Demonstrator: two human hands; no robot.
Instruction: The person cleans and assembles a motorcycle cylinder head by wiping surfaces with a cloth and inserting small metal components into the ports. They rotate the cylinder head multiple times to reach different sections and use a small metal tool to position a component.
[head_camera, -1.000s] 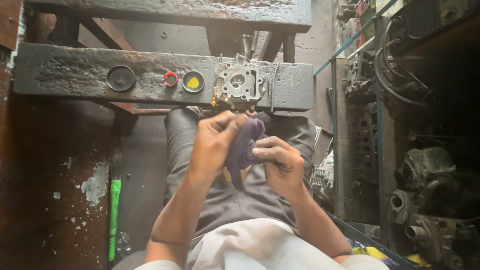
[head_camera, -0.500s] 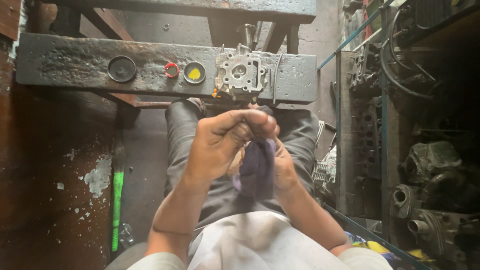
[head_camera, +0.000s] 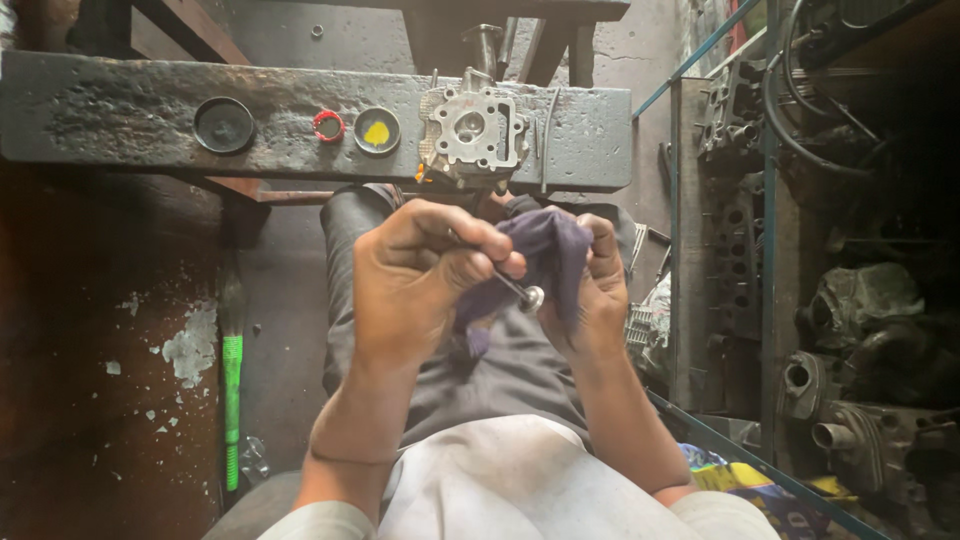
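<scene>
Two hands work a small metal valve with a purple rag above the lap.

The left hand (head_camera: 415, 275) is closed, fingers pinching the valve's (head_camera: 520, 290) thin stem, its round head pointing toward the rag (head_camera: 545, 250). The right hand (head_camera: 595, 290) is curled around the rag, gripping it just beside the valve head. Farther off, a grey engine part (head_camera: 472, 128) sits on the dark bench (head_camera: 120, 120), near a yellow-filled cap (head_camera: 377, 130) and a red ring (head_camera: 328, 125).
</scene>
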